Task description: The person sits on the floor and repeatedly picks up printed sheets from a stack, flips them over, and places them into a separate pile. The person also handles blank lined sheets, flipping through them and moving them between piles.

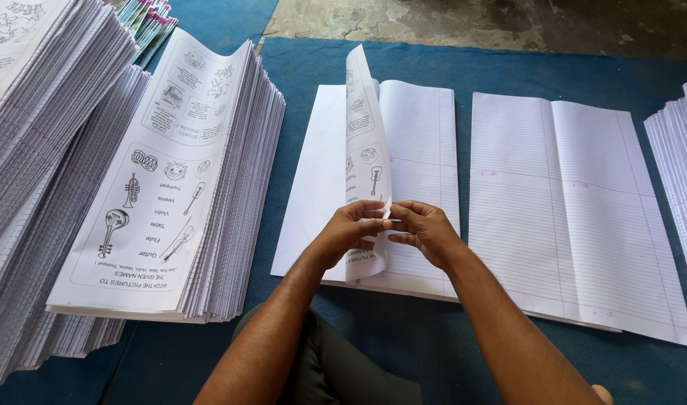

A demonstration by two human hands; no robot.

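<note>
Both hands are pinching one printed sheet upright over a stack of ruled paper.

The left hand (pixel 349 231) and right hand (pixel 422 229) are clamping the printed sheet (pixel 366 150) at its lower edge, above the ruled stack (pixel 422 142) on the blue mat (pixel 508 67). The thin sheet is bowing and could crease or slip askew. A tall printed pile (pixel 171 187) is crowding the left; an open ruled spread (pixel 576 210) is lying just right.

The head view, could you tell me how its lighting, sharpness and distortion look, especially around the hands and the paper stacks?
Head view: even, soft daylight, no glare on the ruled sheets; faint shadow under the left hand and right hand pinching the upright printed sheet; centre sharp, drawings legible; wide-angle bending splays the printed stack and the edge stacks.
</note>
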